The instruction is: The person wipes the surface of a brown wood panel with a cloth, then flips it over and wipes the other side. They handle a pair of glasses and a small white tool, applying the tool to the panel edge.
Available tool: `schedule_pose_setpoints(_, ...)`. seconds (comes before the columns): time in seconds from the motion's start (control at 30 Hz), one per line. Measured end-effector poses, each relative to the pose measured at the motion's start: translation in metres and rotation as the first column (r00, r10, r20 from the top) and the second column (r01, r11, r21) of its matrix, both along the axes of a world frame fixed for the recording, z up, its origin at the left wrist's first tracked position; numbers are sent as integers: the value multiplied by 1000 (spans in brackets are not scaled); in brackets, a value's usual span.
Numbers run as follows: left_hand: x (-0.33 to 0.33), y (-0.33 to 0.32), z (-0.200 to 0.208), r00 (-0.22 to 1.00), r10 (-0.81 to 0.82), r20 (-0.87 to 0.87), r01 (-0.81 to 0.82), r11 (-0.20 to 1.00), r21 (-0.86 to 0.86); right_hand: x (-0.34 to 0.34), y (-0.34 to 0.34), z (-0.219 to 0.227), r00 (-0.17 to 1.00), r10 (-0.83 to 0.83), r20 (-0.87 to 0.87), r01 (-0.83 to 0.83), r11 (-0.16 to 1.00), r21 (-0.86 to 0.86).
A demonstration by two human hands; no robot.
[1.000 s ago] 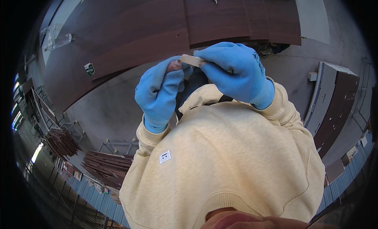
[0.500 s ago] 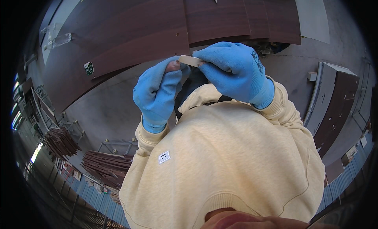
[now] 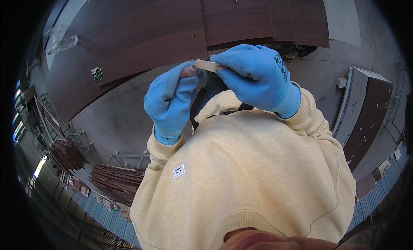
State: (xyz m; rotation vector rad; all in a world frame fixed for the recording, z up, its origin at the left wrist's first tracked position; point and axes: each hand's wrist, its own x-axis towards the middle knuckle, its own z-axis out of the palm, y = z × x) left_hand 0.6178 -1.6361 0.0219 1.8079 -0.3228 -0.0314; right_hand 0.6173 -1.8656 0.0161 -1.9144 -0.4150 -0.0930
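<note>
Held up in front of my chest is a pale beige roll of tape [image 3: 207, 66], seen nearly edge-on. My right hand [image 3: 258, 76], in a blue knitted glove, pinches its right end between thumb and fingers. On the other side, my left hand [image 3: 170, 99] wears a matching glove with a bare fingertip poking out. That fingertip presses against the roll's left end, while the remaining left fingers are curled. The far side of the roll is hidden by the hands.
Dark brown panels [image 3: 142, 35] lie across the area ahead, with a clear plastic bottle [image 3: 64, 44] at the left. On the right stands a stack of boards [image 3: 365, 112]. Brown strips [image 3: 116, 181] are piled at the lower left, near a metal frame [image 3: 129, 159].
Almost nothing differs. My left hand has shifted very slightly left, and both hands keep the same pinch on the roll of tape.
</note>
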Motion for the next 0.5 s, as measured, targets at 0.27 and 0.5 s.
schedule_pose_setpoints(0.27,3,1,0,1000,-8,25,8,1000,22,5,-1,3,999,35,1,-35,999,-41)
schedule_pose_setpoints(0.5,3,5,-2,1000,11,18,-12,997,70,8,-2,3,998,56,-19,-57,997,-42)
